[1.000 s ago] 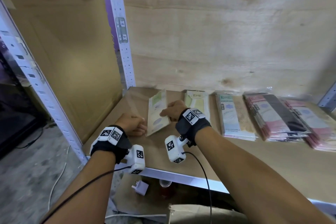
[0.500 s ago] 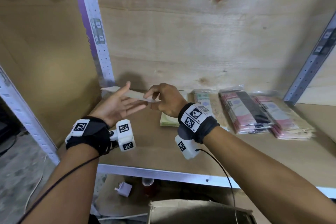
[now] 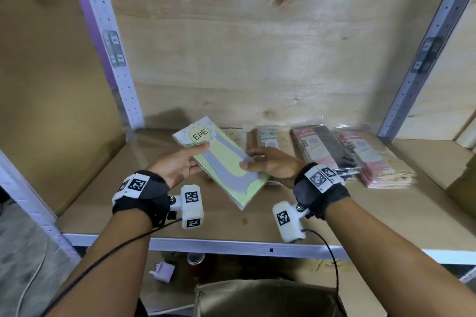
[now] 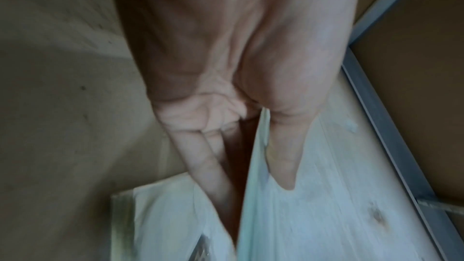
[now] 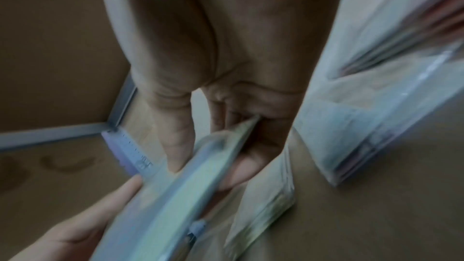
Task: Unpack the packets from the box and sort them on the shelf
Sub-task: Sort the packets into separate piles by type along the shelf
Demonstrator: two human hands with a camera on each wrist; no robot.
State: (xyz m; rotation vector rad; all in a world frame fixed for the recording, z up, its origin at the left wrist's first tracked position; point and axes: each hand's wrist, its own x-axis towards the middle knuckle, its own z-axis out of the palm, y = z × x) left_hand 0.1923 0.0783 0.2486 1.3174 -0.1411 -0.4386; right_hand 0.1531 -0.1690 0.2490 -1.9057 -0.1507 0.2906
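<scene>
A green and grey packet (image 3: 221, 162) marked ENE is held face up above the wooden shelf (image 3: 108, 193). My left hand (image 3: 180, 165) pinches its left edge, thumb on top and fingers under it. My right hand (image 3: 270, 166) pinches its right edge the same way. The wrist views show the packet (image 5: 175, 201) edge-on between thumb and fingers, and my left thumb (image 4: 283, 156) lying on its pale face. Other packets lie in a row at the back: a green one (image 3: 231, 135), a beige one (image 3: 270, 136), a pink and black stack (image 3: 327, 149) and a pink stack (image 3: 373, 159).
Steel uprights (image 3: 113, 54) frame the bay, with plywood at the back and left. Below the front rail (image 3: 231, 246) I see the rim of a cardboard box (image 3: 257, 293), a white plug (image 3: 163, 270) and a small cup (image 3: 195, 257) on the floor.
The packet lay on the shelf a second ago. Both hands lifted it, held it edge-on, and have now turned it face up toward me.
</scene>
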